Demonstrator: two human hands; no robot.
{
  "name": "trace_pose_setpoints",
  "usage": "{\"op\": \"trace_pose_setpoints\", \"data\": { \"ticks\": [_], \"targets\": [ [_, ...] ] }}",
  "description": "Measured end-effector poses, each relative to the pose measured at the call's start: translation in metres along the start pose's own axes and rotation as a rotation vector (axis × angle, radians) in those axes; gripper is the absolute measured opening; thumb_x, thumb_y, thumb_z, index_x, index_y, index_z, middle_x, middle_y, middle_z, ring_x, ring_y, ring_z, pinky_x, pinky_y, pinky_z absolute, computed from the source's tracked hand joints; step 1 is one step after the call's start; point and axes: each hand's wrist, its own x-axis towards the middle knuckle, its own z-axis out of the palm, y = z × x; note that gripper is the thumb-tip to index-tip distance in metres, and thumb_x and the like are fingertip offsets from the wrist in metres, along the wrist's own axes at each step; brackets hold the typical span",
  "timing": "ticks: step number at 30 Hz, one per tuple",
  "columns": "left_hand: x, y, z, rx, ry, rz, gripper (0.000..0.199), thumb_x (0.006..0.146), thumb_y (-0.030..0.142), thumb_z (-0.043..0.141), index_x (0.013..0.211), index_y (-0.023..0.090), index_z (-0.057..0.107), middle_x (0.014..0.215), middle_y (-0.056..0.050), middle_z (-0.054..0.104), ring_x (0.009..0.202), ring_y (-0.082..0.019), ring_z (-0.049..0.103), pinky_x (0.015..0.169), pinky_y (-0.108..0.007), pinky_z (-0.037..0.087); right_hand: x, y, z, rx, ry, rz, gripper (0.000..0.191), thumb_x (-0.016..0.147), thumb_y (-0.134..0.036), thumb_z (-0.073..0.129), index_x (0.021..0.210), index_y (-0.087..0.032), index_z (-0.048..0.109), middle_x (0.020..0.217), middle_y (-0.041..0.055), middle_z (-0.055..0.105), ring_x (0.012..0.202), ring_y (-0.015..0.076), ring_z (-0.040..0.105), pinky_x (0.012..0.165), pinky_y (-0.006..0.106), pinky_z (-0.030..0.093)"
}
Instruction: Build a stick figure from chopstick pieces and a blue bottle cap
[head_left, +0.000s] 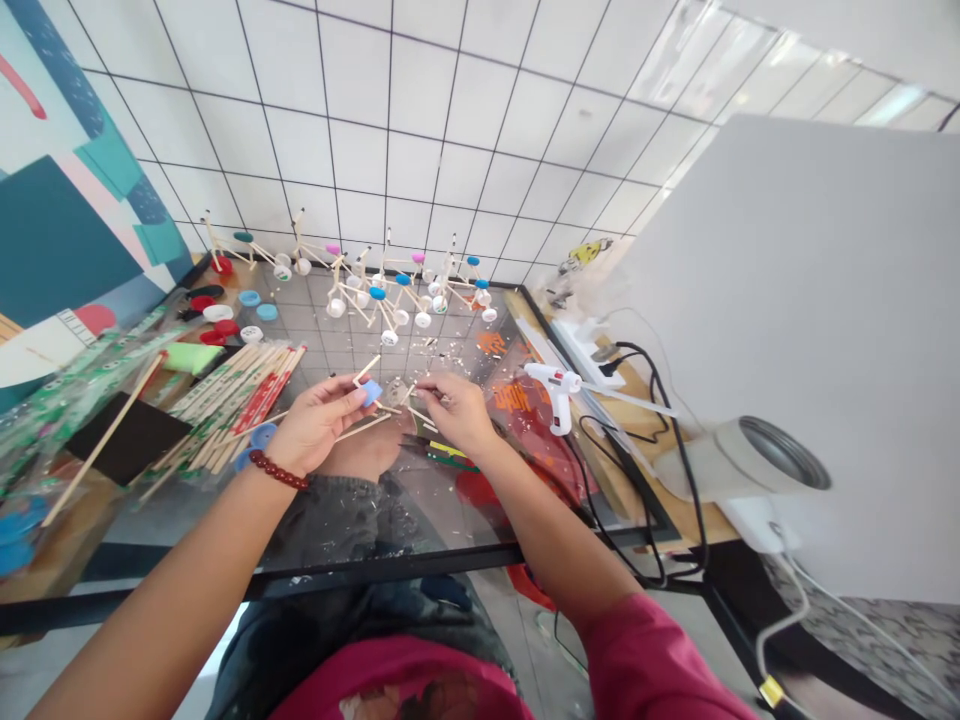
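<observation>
With my left hand (321,415) I am holding a blue cap (370,391) above the middle of the glass tabletop (300,312), thumb and fingers clamped on it. A pale stick (367,371) is showing at the cap's far side; its long axis is slanting, the free end pointing away from me and to the right. Below the cap another thin stick (388,408) is running rightward and slightly toward me; I cannot tell whether it is joined to the cap.

My right hand (456,412) is hovering just beside, apart from the cap. Its thumb and fingertips are pinching a short stick (409,393), whose long axis is slanting from my fingertips leftward and toward me.

Beneath my hands a loose stick (363,428) is lying near the left fingers, its right end pointing slightly away from me. Farther off, stick-and-cap figures (377,294) are standing along the table's far edge. A white glue gun (556,392) is lying to my right, its handle pointing toward me, and wrapped sticks (238,392) are lying on my left, slanting away and rightward.
</observation>
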Motion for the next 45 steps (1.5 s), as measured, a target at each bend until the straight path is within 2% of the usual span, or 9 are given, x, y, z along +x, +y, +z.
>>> {"op": "trace_pose_setpoints", "data": {
  "ticks": [7, 13, 17, 20, 23, 28, 33, 37, 45],
  "targets": [
    [-0.002, 0.002, 0.003, -0.046, -0.048, -0.014, 0.036, 0.059, 0.007, 0.104, 0.09, 0.015, 0.087, 0.087, -0.005, 0.085, 0.084, -0.019, 0.082, 0.082, -0.031, 0.071, -0.006, -0.016, -0.006, -0.105, -0.179, -0.098, 0.018, 0.102, -0.018, 0.069, 0.106, -0.025, 0.086, 0.102, 0.0059, 0.086, 0.095, 0.0242, 0.079, 0.09, 0.034, 0.06],
    [0.008, 0.023, -0.009, -0.136, 0.094, 0.19, 0.022, 0.072, 0.004, 0.094, 0.073, 0.018, 0.078, 0.085, -0.002, 0.083, 0.079, -0.017, 0.08, 0.073, -0.026, 0.067, -0.002, -0.036, -0.014, -0.463, -0.381, -0.065, 0.026, 0.109, -0.019, 0.063, 0.121, -0.026, 0.085, 0.121, 0.0085, 0.085, 0.117, 0.0269, 0.077, 0.103, 0.037, 0.055],
    [0.013, 0.025, -0.015, -0.147, 0.139, 0.181, 0.02, 0.075, 0.004, 0.092, 0.076, 0.017, 0.077, 0.083, -0.003, 0.082, 0.075, -0.018, 0.079, 0.067, -0.026, 0.065, 0.006, -0.05, -0.005, -0.565, -0.491, -0.068, 0.025, 0.111, -0.022, 0.061, 0.119, -0.025, 0.084, 0.124, 0.0093, 0.084, 0.118, 0.0263, 0.075, 0.1, 0.037, 0.056],
    [0.013, 0.019, -0.012, -0.127, 0.132, 0.133, 0.018, 0.076, 0.003, 0.091, 0.079, 0.016, 0.079, 0.085, -0.005, 0.083, 0.076, -0.017, 0.078, 0.073, -0.027, 0.066, 0.009, -0.056, 0.003, -0.598, -0.488, -0.072, 0.022, 0.11, -0.022, 0.063, 0.109, -0.023, 0.084, 0.118, 0.012, 0.083, 0.115, 0.0279, 0.075, 0.097, 0.037, 0.055],
    [0.01, 0.015, -0.01, -0.092, 0.087, 0.075, 0.017, 0.076, 0.005, 0.092, 0.083, 0.015, 0.081, 0.084, -0.005, 0.083, 0.079, -0.018, 0.08, 0.076, -0.028, 0.067, 0.007, -0.054, 0.004, -0.583, -0.435, -0.082, 0.021, 0.108, -0.019, 0.061, 0.109, -0.021, 0.082, 0.12, 0.0134, 0.082, 0.115, 0.029, 0.074, 0.099, 0.039, 0.054],
    [0.006, 0.011, -0.008, -0.029, 0.038, -0.016, 0.017, 0.078, 0.007, 0.094, 0.092, 0.013, 0.085, 0.087, -0.009, 0.084, 0.081, -0.023, 0.082, 0.076, -0.034, 0.07, -0.004, -0.039, -0.001, -0.358, -0.301, -0.144, 0.024, 0.108, -0.015, 0.059, 0.121, -0.024, 0.077, 0.114, 0.0082, 0.083, 0.109, 0.026, 0.075, 0.101, 0.039, 0.056],
    [0.004, 0.006, -0.006, -0.005, -0.015, -0.05, 0.028, 0.071, 0.0, 0.096, 0.095, 0.011, 0.086, 0.093, -0.01, 0.084, 0.081, -0.02, 0.081, 0.079, -0.033, 0.071, -0.006, -0.028, 0.002, -0.111, -0.221, -0.183, 0.021, 0.106, -0.016, 0.061, 0.111, -0.028, 0.077, 0.11, 0.0068, 0.082, 0.108, 0.0272, 0.075, 0.102, 0.042, 0.058],
    [0.002, 0.003, -0.004, 0.064, -0.033, -0.048, 0.047, 0.061, -0.009, 0.093, 0.101, 0.014, 0.087, 0.093, -0.006, 0.084, 0.081, -0.018, 0.081, 0.078, -0.028, 0.07, -0.006, -0.026, 0.005, -0.097, -0.221, -0.163, 0.021, 0.106, -0.017, 0.062, 0.112, -0.029, 0.078, 0.11, 0.007, 0.081, 0.109, 0.0271, 0.075, 0.102, 0.041, 0.06],
    [0.005, -0.01, -0.004, 0.154, 0.026, 0.026, 0.046, 0.054, 0.002, 0.098, 0.095, 0.019, 0.087, 0.089, -0.003, 0.084, 0.081, -0.02, 0.08, 0.076, -0.029, 0.07, -0.008, -0.023, 0.005, -0.046, -0.208, -0.223, 0.022, 0.108, -0.019, 0.06, 0.112, -0.023, 0.081, 0.113, 0.0114, 0.083, 0.11, 0.0274, 0.076, 0.103, 0.044, 0.061]
  ]
}}
